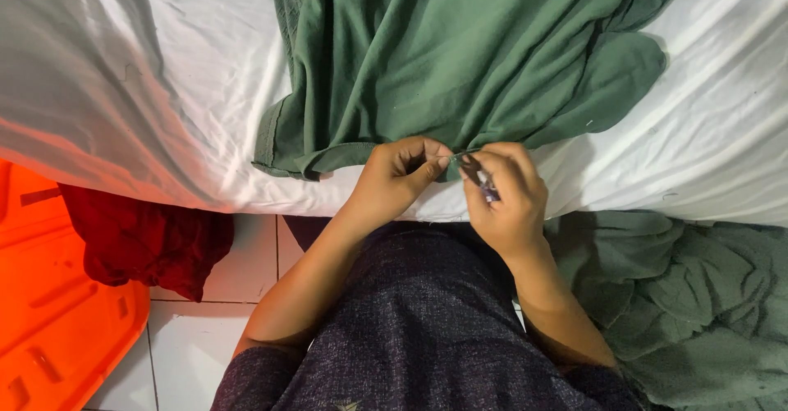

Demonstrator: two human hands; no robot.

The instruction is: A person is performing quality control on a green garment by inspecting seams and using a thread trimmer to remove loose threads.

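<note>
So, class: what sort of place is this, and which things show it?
Probably a home bedroom used for sewing: a white sheet, green cloth worked by both hands, tiled floor.

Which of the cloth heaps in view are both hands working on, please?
The green cloth spread on the white sheet; left hand and right hand pinch its near edge. The second green heap and the red cloth lie untouched lower down.

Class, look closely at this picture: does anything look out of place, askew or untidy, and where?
Yes. A red cloth hangs off the bed edge toward the tiled floor, and green fabric lies bunched in a heap beside the right hand.
</note>
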